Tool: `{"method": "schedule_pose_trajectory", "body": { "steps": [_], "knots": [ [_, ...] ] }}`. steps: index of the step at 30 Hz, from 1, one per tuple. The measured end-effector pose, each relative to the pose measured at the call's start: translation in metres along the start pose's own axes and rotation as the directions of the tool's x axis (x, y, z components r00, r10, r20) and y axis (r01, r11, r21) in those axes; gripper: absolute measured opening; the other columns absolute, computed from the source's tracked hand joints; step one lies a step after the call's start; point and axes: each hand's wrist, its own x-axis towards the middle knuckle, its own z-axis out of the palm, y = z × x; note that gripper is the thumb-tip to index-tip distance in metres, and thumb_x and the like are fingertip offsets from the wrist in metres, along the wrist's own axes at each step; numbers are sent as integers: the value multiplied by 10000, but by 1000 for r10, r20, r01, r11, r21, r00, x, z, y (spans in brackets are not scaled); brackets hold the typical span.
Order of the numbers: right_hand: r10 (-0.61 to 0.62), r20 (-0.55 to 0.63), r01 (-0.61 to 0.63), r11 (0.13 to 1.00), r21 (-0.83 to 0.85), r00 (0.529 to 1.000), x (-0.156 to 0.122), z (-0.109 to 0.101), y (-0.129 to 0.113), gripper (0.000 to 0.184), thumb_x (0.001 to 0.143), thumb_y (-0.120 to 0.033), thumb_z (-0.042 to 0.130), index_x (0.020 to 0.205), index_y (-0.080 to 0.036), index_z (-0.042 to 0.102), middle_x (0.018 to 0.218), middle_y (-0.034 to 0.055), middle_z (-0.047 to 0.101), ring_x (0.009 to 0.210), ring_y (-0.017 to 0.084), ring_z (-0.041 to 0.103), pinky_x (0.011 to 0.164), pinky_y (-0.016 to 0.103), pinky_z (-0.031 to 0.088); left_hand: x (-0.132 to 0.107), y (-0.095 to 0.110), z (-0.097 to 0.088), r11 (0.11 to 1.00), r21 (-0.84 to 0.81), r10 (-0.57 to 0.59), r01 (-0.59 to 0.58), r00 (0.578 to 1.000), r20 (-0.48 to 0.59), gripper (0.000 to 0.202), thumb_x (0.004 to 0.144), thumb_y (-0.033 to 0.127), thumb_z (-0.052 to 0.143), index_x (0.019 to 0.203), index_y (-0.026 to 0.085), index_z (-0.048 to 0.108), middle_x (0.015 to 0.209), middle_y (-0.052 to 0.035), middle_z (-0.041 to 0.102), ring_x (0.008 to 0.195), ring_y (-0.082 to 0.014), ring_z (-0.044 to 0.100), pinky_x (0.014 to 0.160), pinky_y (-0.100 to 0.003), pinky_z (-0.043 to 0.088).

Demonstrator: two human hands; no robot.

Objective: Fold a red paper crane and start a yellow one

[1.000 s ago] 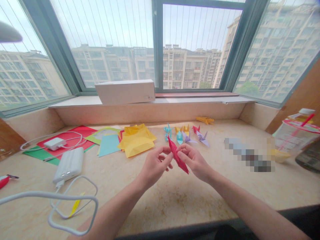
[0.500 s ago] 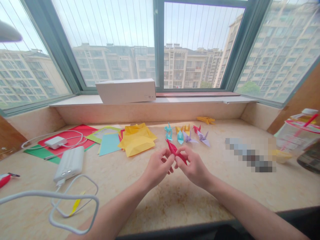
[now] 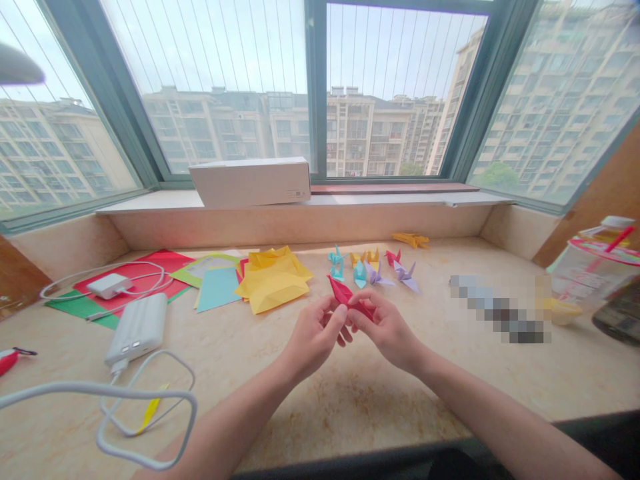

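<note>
Both my hands meet above the middle of the stone counter and pinch a folded piece of red paper (image 3: 345, 295). My left hand (image 3: 314, 335) grips its near left side with thumb and fingers closed. My right hand (image 3: 384, 326) holds the right side, fingers curled over it. The red piece's pointed end sticks out up and to the left. Just beyond my hands stands a row of several small folded paper cranes (image 3: 373, 268) in blue, yellow, red and purple.
A pile of yellow paper (image 3: 273, 280) and coloured sheets (image 3: 215, 288) lie to the left. A white power bank (image 3: 137, 328) with looping cable, a charger (image 3: 109, 285), a white box (image 3: 250, 181) on the sill, and a plastic cup (image 3: 590, 270) at right.
The red paper has turned from standing steeply between my hands to lying flatter and lower in my fingers. My hands have drawn closer together around it.
</note>
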Motion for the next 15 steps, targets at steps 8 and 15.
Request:
{"method": "schedule_pose_trajectory", "body": {
  "steps": [8,15],
  "knots": [
    [48,-24,-45,990,132,999,3,-3,0,286,860,-442,660,1053,-241,592,849,20,676,750,168,636,641,297,496,3,-5,-2,999,33,15,-13,998,-63,281,914,435,554,918,155,564,743,-2,579,532,-112,605,451,-207,467],
    [152,5,-150,965,216,988,6,-6,-6,528,792,-394,746,1255,-212,568,961,53,724,839,192,685,754,329,531,3,-3,-1,989,149,25,-18,999,-41,249,935,380,515,1035,163,585,811,-25,612,590,-118,603,459,-205,483]
  ]
}}
